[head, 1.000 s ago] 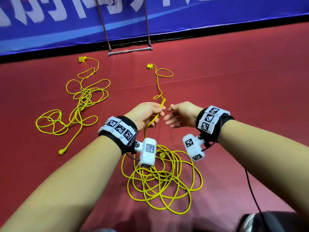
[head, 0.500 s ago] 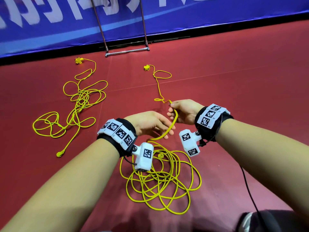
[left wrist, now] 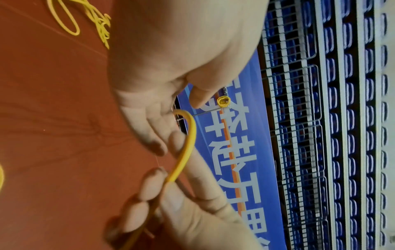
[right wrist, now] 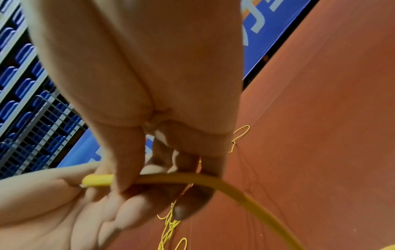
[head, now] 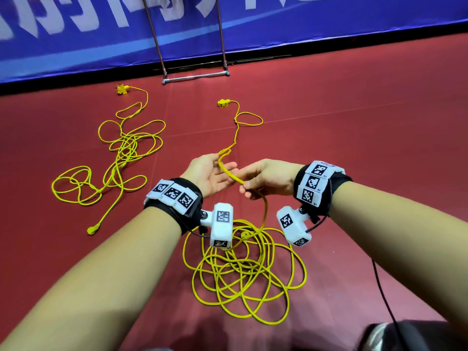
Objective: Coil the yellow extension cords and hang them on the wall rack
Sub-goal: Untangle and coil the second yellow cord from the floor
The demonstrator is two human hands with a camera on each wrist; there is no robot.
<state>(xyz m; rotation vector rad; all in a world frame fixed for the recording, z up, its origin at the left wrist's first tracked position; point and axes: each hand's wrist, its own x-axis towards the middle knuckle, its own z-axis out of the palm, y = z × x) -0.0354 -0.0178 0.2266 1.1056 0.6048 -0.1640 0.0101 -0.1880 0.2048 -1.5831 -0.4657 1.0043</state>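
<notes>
A yellow extension cord (head: 264, 211) rises from a loose pile (head: 243, 274) on the red floor to my hands, then runs on to its socket end (head: 223, 103). My left hand (head: 222, 171) lies palm up with fairly straight fingers, and the cord (left wrist: 188, 143) drapes across them. My right hand (head: 247, 186) pinches the cord (right wrist: 213, 181) between thumb and fingers (right wrist: 126, 169), just right of the left palm (right wrist: 64, 211). A second yellow cord (head: 119, 158) lies tangled on the floor at the left.
The foot bar (head: 196, 77) of a metal rack stands at the far wall below a blue banner (head: 329, 19). A wire grid panel (left wrist: 299, 84) shows in the left wrist view. A black cable (head: 385, 295) hangs from my right wrist.
My left hand has let go of the cord, turned palm up and opened under it. My right hand has drawn the cord back toward me and now pinches it beside the left palm.
</notes>
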